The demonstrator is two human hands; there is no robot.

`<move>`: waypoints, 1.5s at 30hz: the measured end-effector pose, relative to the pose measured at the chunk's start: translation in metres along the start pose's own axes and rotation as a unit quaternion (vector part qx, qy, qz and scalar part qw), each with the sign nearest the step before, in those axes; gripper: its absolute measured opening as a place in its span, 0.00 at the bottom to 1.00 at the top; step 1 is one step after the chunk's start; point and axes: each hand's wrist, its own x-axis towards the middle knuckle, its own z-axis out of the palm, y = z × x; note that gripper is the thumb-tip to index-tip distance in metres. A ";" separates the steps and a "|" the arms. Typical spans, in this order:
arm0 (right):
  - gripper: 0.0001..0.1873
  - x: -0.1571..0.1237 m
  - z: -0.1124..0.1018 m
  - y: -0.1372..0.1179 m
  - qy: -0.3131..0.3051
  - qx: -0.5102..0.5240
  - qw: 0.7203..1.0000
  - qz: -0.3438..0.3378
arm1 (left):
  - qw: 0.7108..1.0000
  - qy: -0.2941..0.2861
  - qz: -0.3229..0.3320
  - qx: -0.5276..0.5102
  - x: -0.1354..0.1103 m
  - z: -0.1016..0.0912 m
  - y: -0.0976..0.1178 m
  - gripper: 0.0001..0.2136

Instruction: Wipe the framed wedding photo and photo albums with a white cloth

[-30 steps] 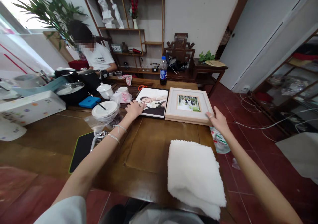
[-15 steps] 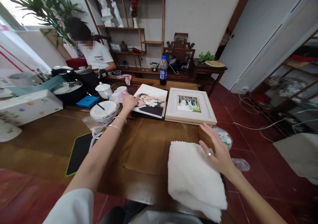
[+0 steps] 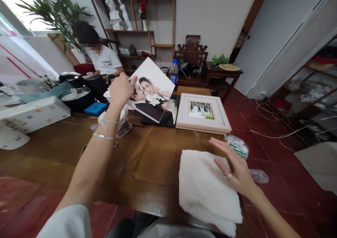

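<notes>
Dial centred on the bare middle of the polished brown wooden table (image 3: 158,160), 12 = straight away from the wearer.

Changes, near to far:
- The folded white fluffy cloth (image 3: 205,188) at 4: no real shift.
- The right hand (image 3: 235,169), between 3 and 4, has come off the square-cornered light-wood picture frame with white mat and small outdoor photo (image 3: 202,110). Fingers spread, nothing in them, over the cloth's right side. Can't tell if it touches the cloth.
- The left hand (image 3: 122,88), at 11, has risen, bringing up the rectangular white-topped photo panel showing two people in dark and pale clothes (image 3: 151,97). Half a second ago that lay near flat; now steeply tilted, one corner up.
- Upshot: the black-edged rectangular panel with a dark-and-pale picture (image 3: 171,115) is partly exposed at 12. My read: one-hand hold, right hand adding no support.

Grip vs thing: the left hand grasps the photo panel by its upper-left edge; exact finger placement hidden. Panel's bulk sits at 3 from that hand. Its lowest corner overlaps the black-edged panel in view; touching or apart, can't tell. Picture frame lies flat at 2, just beside the black-edged panel.

Farther: clear plastic bottle with blue cap and dark liquid (image 3: 174,72) at 12; person in a white T-shirt (image 3: 106,61) at 11, well apart from the panel.
</notes>
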 end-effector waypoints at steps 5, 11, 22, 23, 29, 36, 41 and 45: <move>0.32 -0.010 -0.003 -0.017 -0.059 0.019 0.998 -0.007 | 0.996 0.042 0.073 0.006 -0.019 -0.061 -0.019 0.24; 0.23 0.020 -0.003 -0.008 0.042 0.333 0.929 0.159 | 0.955 -0.144 0.195 -0.173 -0.043 -0.077 -0.030 0.21; 0.24 0.011 0.006 -0.030 0.067 0.514 0.764 0.383 | 0.774 -0.410 0.387 -0.287 -0.099 0.009 0.040 0.18; 0.24 0.008 0.009 -0.030 0.078 0.525 0.753 0.389 | 0.787 -0.393 0.387 -0.277 -0.102 0.012 0.042 0.18; 0.22 0.005 0.024 -0.029 0.122 0.571 0.704 0.404 | 0.844 -0.174 0.396 -0.319 -0.180 -0.041 0.020 0.12; 0.22 0.009 0.029 -0.023 0.158 0.578 0.683 0.418 | 0.744 -0.499 0.352 -0.269 -0.314 -0.050 -0.027 0.12; 0.21 0.009 0.028 -0.026 0.175 0.584 0.681 0.406 | 0.811 -0.455 0.197 -0.311 -0.347 0.004 -0.015 0.30; 0.20 0.009 0.026 -0.029 0.183 0.573 0.692 0.400 | 0.852 -0.379 0.231 -0.278 -0.354 0.010 0.001 0.23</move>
